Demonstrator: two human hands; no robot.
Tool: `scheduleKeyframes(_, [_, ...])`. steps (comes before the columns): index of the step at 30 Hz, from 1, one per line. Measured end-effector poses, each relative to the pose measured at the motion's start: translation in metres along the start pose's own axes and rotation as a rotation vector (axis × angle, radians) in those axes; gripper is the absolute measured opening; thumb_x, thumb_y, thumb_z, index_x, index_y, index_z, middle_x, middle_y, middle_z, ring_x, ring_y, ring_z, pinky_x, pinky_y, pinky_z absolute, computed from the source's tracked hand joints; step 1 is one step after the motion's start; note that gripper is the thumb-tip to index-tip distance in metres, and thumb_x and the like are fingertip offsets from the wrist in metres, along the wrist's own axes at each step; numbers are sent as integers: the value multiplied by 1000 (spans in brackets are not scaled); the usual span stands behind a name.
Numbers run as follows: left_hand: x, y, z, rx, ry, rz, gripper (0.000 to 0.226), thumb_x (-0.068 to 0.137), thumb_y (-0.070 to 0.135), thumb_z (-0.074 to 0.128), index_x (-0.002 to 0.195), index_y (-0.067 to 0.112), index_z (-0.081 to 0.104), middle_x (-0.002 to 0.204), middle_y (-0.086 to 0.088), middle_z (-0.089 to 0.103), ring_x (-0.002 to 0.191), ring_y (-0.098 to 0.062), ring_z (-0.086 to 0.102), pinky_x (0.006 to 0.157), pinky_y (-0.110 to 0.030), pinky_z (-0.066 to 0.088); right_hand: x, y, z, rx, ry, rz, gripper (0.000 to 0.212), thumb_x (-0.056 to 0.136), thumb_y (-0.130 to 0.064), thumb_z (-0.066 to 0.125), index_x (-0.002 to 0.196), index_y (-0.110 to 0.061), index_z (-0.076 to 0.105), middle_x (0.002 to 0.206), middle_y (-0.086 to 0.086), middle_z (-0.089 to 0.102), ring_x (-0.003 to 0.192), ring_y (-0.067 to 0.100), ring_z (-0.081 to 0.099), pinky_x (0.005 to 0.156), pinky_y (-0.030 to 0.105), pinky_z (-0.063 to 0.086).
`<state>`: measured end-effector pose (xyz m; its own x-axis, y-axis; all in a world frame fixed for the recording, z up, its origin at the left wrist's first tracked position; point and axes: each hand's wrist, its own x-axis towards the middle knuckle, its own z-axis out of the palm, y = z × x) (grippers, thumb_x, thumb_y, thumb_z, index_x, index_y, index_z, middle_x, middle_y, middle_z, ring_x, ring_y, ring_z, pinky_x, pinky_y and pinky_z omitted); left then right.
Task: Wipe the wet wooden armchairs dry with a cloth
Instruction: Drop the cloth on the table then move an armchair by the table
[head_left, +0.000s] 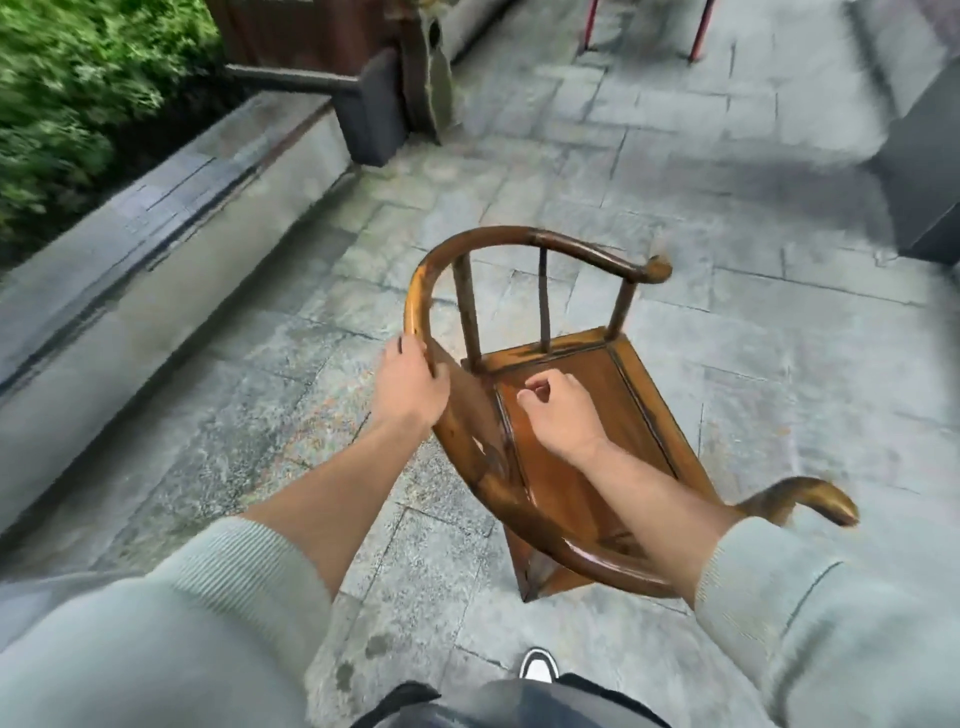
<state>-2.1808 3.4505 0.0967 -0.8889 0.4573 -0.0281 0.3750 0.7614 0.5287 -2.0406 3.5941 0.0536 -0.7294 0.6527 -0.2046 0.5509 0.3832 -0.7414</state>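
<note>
A brown wooden armchair (576, 431) with a curved horseshoe rail stands on the stone paving in front of me, its rail glossy in places. My left hand (410, 384) grips the left side of the curved rail. My right hand (561, 410) hovers over the seat panel with its fingers loosely curled and nothing in them. No cloth is in view. The chair's lower legs are mostly hidden under the seat and my arms.
A low stone ledge (156, 244) runs along the left, with green shrubs (67, 88) beyond. A dark wooden post and stone base (374, 98) stand at the back. A dark block (924, 171) sits at the right. Two red legs (696, 31) show at the top. My shoe (540, 665) is below the chair.
</note>
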Motion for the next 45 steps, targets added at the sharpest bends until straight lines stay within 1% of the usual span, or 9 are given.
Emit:
scheduleKeyframes(3, [30,2,4,93,-27,17,61,90,36,58,142,14,38,141,-12,34,124,-32,44,104,-46,42,9,15,-9,-19,13,56,11,95,-34,58,104,-28,62,108,-4,57,95,10,53,88,23,39])
scheduleKeyframes(9, [180,32,32,345,-220,121,67,86,38,61,140,13,31,142,-22,29,134,-43,29,101,-56,40,67,37,-12,0,153,367,5,96,-28,59,98,-26,62,107,-4,65,99,13,58,87,24,43])
scheduleKeyframes(13, [270,58,58,534,-404,323,67,83,37,61,139,12,33,143,-25,31,135,-45,28,101,-60,36,96,33,-7,10,284,558,16,95,-25,58,81,-29,63,87,-10,65,74,6,56,70,19,41])
scheduleKeyframes(16, [311,72,73,580,-512,425,69,84,38,60,141,12,33,146,-24,31,135,-45,30,103,-63,35,98,32,-4,-24,277,728,25,93,-18,52,97,-4,72,79,-1,66,76,18,60,73,25,45])
scheduleKeyframes(21, [349,84,87,672,-613,552,76,91,29,57,154,10,17,157,-29,11,142,-48,21,111,-59,31,53,27,-23,-219,369,1046,26,89,-32,56,99,-13,72,102,13,70,99,33,65,77,31,51])
scheduleKeyframes(25, [368,90,104,735,-621,617,78,89,20,53,155,11,11,155,-35,8,138,-52,29,109,-58,35,-17,33,-21,-415,416,1416,53,86,-42,64,127,-10,54,131,17,45,123,37,44,96,44,44])
scheduleKeyframes(29, [380,89,123,719,-556,646,84,84,16,60,152,8,11,147,-34,24,130,-50,39,104,-54,40,-64,47,10,-47,466,1725,83,85,-31,67,151,-8,21,141,20,29,127,41,44,103,50,43])
scheduleKeyframes(32, [381,84,129,786,-516,649,86,87,16,56,154,7,2,152,-33,14,132,-51,35,103,-56,38,-66,50,29,6,489,1726,94,90,-18,57,157,-7,-8,149,29,26,129,44,47,105,50,43])
scheduleKeyframes(45, [389,94,132,762,-577,644,90,85,17,57,155,7,2,152,-38,11,136,-55,27,107,-59,31,-43,13,44,-112,505,1800,88,91,-23,53,156,1,-1,154,30,21,136,48,33,109,52,37])
